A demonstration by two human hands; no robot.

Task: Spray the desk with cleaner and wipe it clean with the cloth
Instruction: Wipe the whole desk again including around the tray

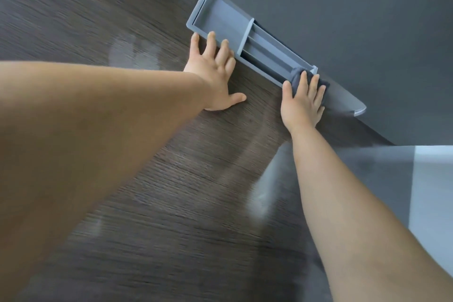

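1. Plainly, the head view is the only one on offer. Two bare arms reach across a dark wood-grain tabletop [147, 179] to its rear edge. There a grey recessed tray [220, 17] runs along a dark panel [343, 7].
2. The left hand [215, 78] lies flat on the tabletop, fingers straight and spread, fingertips touching the near rim of the tray. It holds nothing. I judge it a bracing hand.
3. The right hand [302, 103] has its fingers straight and close together. It presses down on the cloth [295, 75] and is not curled round it.
4. The cloth is dark grey and bunched beneath those fingers, at the right end of the tray where the rim meets the tabletop. Only its edges show past the fingers.
5. No cleaner bottle is in view. A pale sheen [132, 54] lies left of the left hand, and another sits beside the right forearm. This is likely a damp film, though it could be reflection; the frame is blurred.
6. Handling, as a judgement: the cloth is soft, light and limp, and would fold or ride up if pushed from one edge. A flat palm over its middle, or a gathered bunch in the fingers, suits it best. If damp, it will drag on the grain, and the tray rim may snag it.
7. Stage: wiping along the rear edge appears under way. How much of the tabletop remains cannot be told.
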